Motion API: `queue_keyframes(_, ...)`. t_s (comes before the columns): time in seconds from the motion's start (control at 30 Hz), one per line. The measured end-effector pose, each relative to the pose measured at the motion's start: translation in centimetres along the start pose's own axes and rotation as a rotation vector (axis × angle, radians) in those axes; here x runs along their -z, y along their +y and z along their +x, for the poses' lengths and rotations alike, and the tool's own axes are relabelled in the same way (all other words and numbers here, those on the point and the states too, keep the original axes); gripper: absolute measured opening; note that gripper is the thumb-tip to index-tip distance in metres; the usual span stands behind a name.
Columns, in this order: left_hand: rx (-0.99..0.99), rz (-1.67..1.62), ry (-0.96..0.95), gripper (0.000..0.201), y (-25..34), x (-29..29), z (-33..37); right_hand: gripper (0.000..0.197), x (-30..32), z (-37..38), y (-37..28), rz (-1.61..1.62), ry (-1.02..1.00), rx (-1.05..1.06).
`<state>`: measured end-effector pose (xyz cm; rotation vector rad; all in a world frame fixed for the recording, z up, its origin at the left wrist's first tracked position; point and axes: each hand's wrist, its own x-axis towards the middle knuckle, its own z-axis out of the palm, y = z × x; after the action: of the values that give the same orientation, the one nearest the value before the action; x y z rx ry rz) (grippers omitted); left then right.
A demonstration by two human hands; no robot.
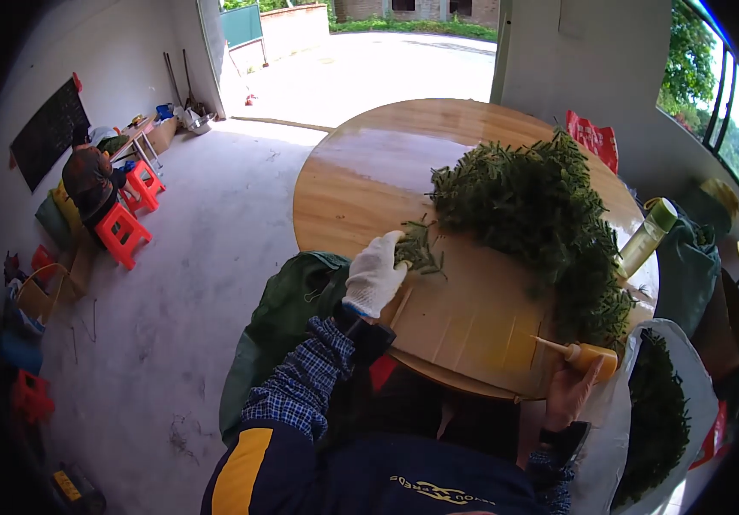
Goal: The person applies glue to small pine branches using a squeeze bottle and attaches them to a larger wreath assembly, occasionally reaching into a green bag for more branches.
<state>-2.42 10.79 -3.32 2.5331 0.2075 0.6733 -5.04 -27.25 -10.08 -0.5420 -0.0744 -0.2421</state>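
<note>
My left hand (375, 275), in a white knit glove, is closed on a small green artificial pine sprig (421, 251) over the near left part of the round wooden table (348, 167). In my bare right hand (565, 396), by the table's near right edge, lies an orange squeeze bottle (596, 360). Its long thin nozzle points left over a brown cardboard sheet (464, 313). A big heap of similar green sprigs (519, 193) covers the right side of the table and reaches down toward the bottle.
A clear bottle with a green cap (649, 236) stands beside the heap. At my right is a white sack (693, 365) holding more greenery (657, 421). Dark green cloth (275, 305) hangs at the table's left. Across the room, a person (90, 184) sits near red stools (122, 235).
</note>
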Motion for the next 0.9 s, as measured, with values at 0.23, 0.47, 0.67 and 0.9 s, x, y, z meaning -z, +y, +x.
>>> queue_keyframes(0.23, 0.043, -0.018, 0.416, 0.045, -4.5, 7.0, -3.7, 0.043, 0.9, 1.7, -0.2, -0.033, -0.013, -0.063)
queue_keyframes(0.47, 0.379, 0.241, 0.636, 0.045, -14.3, 12.0, -13.8, 0.049, 2.1, 4.7, -0.8, -0.14, -0.095, -0.086)
queue_keyframes(0.67, 0.515, 0.449, 0.431, 0.059, -19.5, 6.6, -23.7, 0.053, 3.1, 6.4, -1.1, -0.139, -0.075, -0.101)
queue_keyframes(0.9, 0.836, 0.246, -0.385, 0.065, -21.0, 3.0, -30.7, 0.056, 4.2, 6.8, -2.2, -0.163, -0.059, -0.094)
